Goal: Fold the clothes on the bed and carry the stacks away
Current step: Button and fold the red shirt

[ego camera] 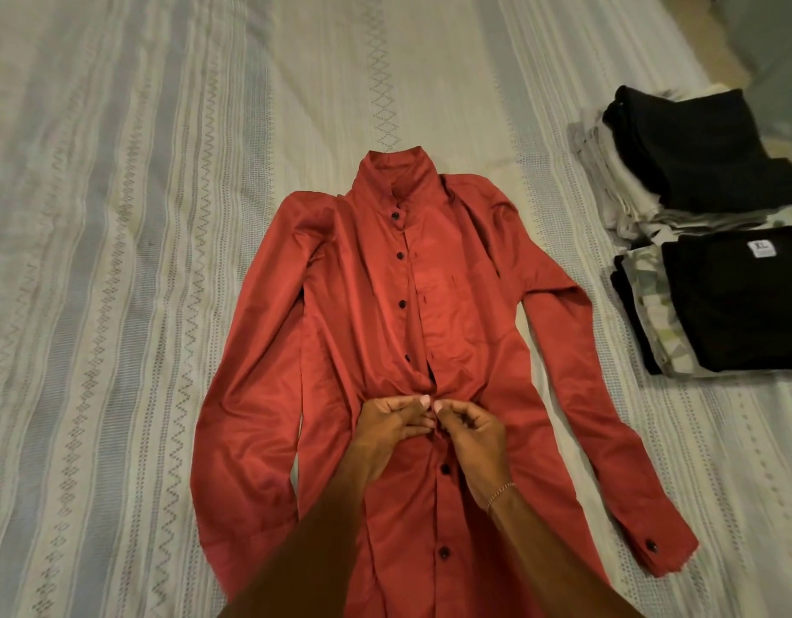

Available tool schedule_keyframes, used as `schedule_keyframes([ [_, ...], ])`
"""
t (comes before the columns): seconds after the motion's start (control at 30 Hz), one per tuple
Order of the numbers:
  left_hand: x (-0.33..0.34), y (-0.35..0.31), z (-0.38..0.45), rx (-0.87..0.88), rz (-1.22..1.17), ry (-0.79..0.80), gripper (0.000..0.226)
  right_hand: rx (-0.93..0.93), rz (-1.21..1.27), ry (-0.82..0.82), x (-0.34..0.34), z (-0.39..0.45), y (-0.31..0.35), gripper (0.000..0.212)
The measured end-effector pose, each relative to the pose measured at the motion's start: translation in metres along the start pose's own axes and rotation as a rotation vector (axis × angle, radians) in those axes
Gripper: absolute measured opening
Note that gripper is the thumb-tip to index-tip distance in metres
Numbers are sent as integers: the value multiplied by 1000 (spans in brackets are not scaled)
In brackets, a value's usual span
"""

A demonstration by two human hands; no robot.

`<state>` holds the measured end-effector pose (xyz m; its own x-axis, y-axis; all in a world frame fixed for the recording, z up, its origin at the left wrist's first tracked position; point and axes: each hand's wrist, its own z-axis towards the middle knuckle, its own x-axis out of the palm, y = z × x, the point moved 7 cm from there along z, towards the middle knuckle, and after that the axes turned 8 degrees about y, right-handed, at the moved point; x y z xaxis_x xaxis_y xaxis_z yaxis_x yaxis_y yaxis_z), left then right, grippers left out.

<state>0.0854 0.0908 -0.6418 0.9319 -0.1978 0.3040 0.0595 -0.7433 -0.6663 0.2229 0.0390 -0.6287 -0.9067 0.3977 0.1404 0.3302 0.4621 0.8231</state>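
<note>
A: The left hand (pixel 387 423), what is it doing?

B: Its fingers are curled and pinch the front placket of the long-sleeved red satin button-up shirt (pixel 363 314), about at the waist. The right hand (pixel 467 432) meets it there, thumb and forefinger pinched on the opposite edge of the same opening. The fingertips of the two hands almost touch.

A: So both have hold of the cloth?

B: Yes, both grip the red fabric, which bunches into small folds around them. Whether a button sits between the fingers I cannot tell.

A: And where does the shirt lie?

B: Flat on its back on the pale striped woven bedspread (pixel 140 216), collar pointing away from the person, both sleeves spread down along the sides. Dark buttons run down the front; those above the hands are done up near the collar, with a slight gap just above the hands. Two more buttons show below the hands.

A: Anything on the wrist?

B: A thin chain bracelet (pixel 500 492) on the right one.

A: And off to the side?

B: At the right edge of the bed stand two piles of folded clothes. The near stack (pixel 724 301) has a black garment with a white size label on top and patterned pieces under it. The far stack (pixel 697 153), just beyond it, has black cloth over pale grey-white layers. Both are well apart from the shirt's body, near its right-hand sleeve.
</note>
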Motion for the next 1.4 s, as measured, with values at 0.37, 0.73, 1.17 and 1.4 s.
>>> schedule_keyframes([
  [0.37,1,3,3,2,56,-49,19,60,58,33,2,5,-5,12],
  [0.73,-5,5,8,11,70,-45,35,23,-13,21,4,5,-8,11],
  [1.17,-3,4,7,-17,79,-17,29,60,-77,75,1,12,-11,6],
  [1.4,0,5,6,5,67,-9,4,83,20,108,0,15,-9,12],
])
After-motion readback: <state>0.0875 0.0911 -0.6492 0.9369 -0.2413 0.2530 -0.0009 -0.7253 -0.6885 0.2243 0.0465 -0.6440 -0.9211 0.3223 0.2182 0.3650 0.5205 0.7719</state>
